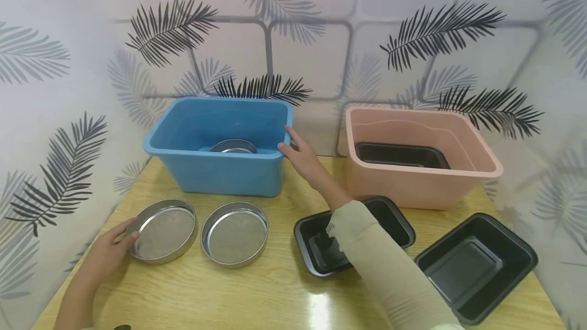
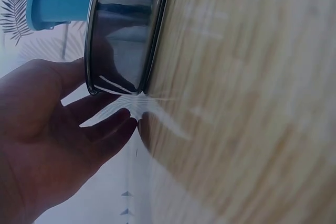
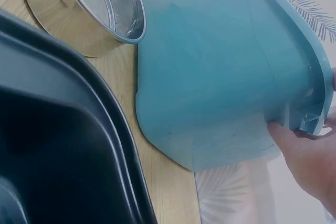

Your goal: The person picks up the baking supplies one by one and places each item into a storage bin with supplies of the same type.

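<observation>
My left hand (image 1: 107, 249) holds the left edge of a round silver cake pan (image 1: 167, 233) that sits on the table, thumb and fingertips at its rim. The left wrist view shows this cake pan (image 2: 121, 35) side-on, with the lower fingers just off its wall. At the back, my right hand (image 1: 302, 162) grips the right rim of a blue plastic bin (image 1: 220, 174). Its thumb presses under the lip of the bin (image 3: 210, 77), and other fingers are partly hidden by the rim. Inside the bin lies another round pan (image 1: 234, 145).
A second round pan (image 1: 235, 236) sits beside the first. A black loaf pan (image 1: 385, 218) lies partly under my right sleeve. Another black pan (image 1: 477, 266) is at the right. A pink bin (image 1: 417, 187) at the back right holds a dark rectangular pan (image 1: 403, 156).
</observation>
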`<action>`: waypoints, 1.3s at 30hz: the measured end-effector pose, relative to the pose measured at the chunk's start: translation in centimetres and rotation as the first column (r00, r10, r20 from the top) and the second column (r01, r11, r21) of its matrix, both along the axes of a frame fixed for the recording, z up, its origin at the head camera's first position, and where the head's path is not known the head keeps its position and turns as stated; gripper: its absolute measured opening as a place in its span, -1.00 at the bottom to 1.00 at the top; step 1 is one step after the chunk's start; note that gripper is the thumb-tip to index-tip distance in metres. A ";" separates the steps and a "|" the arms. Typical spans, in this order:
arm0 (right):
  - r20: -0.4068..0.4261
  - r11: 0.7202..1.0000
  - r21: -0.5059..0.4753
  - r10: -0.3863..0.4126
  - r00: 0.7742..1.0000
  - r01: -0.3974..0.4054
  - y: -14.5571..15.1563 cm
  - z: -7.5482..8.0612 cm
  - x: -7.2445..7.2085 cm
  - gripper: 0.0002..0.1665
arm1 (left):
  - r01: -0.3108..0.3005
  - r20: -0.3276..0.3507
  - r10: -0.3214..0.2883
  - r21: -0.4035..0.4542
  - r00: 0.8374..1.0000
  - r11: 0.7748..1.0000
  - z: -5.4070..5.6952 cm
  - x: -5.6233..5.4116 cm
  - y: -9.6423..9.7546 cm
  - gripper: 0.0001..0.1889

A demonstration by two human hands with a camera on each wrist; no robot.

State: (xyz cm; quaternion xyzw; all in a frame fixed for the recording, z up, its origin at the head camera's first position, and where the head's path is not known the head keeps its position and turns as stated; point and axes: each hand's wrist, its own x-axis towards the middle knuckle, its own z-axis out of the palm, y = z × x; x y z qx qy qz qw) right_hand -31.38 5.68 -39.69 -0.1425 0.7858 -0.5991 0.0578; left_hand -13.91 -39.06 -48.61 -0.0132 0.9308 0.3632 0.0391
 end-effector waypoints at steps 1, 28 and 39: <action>-0.003 1.000 -0.005 0.001 1.000 -0.001 0.0 0.0 0.0 -0.23 | 0.000 0.022 0.000 -0.011 1.000 1.000 0.0 0.0 -0.1 -0.34; -0.011 0.997 -0.066 0.027 1.000 -0.027 0.5 -0.7 -0.3 -0.21 | -0.028 0.097 0.009 0.201 0.995 0.979 0.7 0.7 -0.6 -0.37; -0.018 0.999 -0.046 0.020 1.000 -0.021 0.4 -0.9 -0.4 -0.19 | -0.012 -0.022 0.030 0.593 0.999 0.805 0.3 1.1 -0.6 -0.34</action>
